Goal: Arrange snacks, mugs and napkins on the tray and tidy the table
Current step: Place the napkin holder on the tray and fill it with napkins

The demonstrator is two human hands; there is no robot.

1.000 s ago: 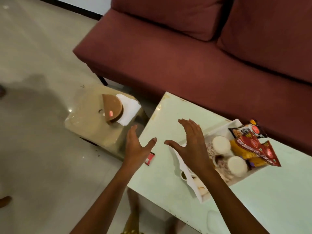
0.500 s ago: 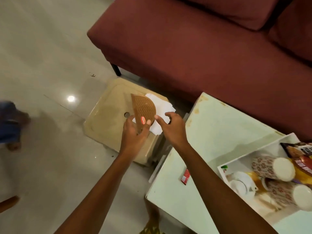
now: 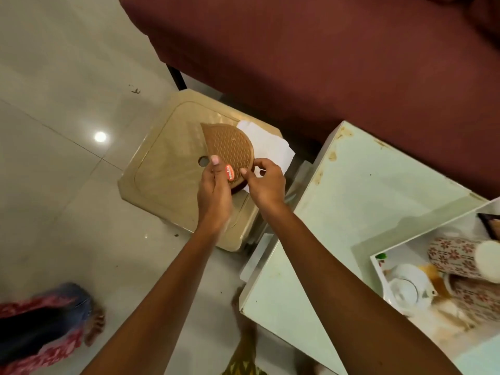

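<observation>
STEP: free napkins [image 3: 273, 147] from under brown holder [image 3: 230, 144] on stool [image 3: 162, 182] | GRIP: left hand [image 3: 213, 190] pinching holder's near edge, right hand [image 3: 266, 182] pinching its right rim | HOW: tilt holder up, slide stack out flat, carry to tray [image 3: 376, 269]

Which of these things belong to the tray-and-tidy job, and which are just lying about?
Part of the job:
napkin holder, gripped by the left hand and right hand; white napkins; tray; mugs; snack packet; table.

Just there:
stool under the holder; sofa; floor.
</observation>
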